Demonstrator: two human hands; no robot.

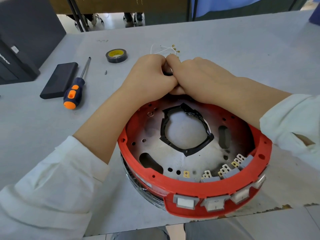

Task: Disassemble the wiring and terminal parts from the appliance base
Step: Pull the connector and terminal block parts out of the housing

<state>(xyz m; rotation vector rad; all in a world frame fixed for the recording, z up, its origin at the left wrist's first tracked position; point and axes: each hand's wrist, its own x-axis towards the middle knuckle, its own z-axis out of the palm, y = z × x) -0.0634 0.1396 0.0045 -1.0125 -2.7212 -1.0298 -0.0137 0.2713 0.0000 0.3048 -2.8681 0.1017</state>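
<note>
- Plainly, both hands were curled tight together: the left hand (150, 75) and right hand (195, 75) pinched a small dark part (167, 73) beyond the far rim of the red appliance base (199, 189).
- A slip seemed possible; forearms resting on the rim could tip the base.
- It sat near the table (225, 49) edge, bare terminals (225, 169) upright, loose white wires (162, 48) behind.

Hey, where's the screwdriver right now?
In the head view the screwdriver lies on the table at left, beside a black block, left of the left hand, with the tape roll beyond its tip.
</note>
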